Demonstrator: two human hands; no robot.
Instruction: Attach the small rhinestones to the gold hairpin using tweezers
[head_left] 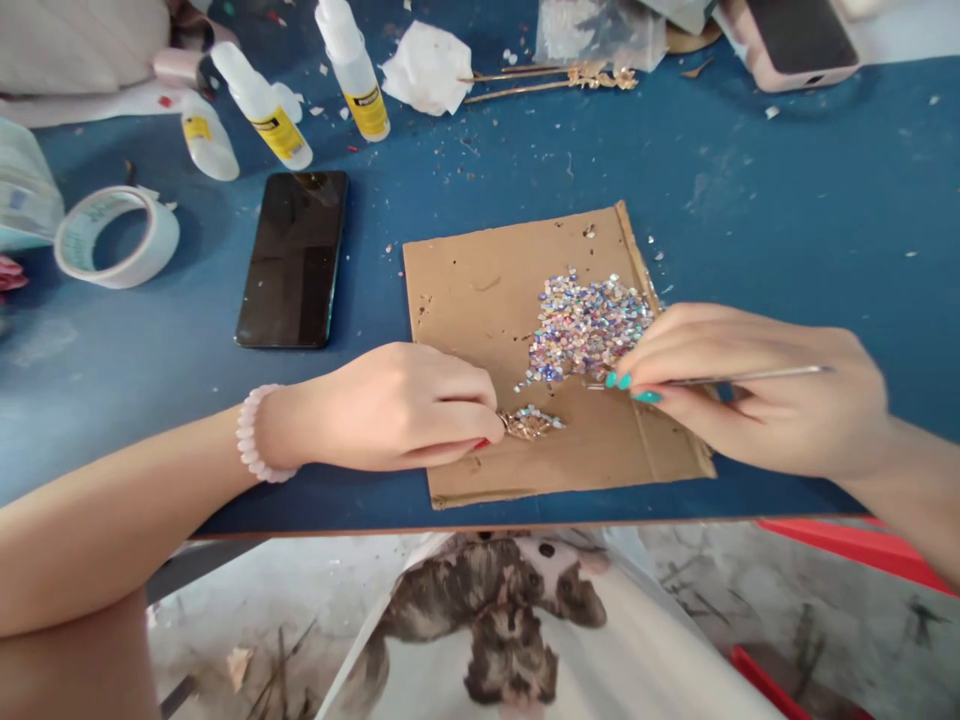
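My left hand (405, 405) rests on a brown cardboard sheet (480, 290), its fingers pinched on a small gold ornament (529, 423) partly covered with rhinestones. My right hand (750, 385) is closed around a thin metal stick (750, 377), whose tip reaches the near edge of a pile of iridescent rhinestones (589, 325) on the cardboard. A bead bracelet (251, 435) circles my left wrist.
A black phone (294, 258) lies left of the cardboard on the blue table (787, 220). A tape roll (116, 237), three glue bottles (266, 105), crumpled tissue (429, 68), gold hair sticks (555, 80), a plastic bag (600, 30) and another phone (795, 40) sit farther back.
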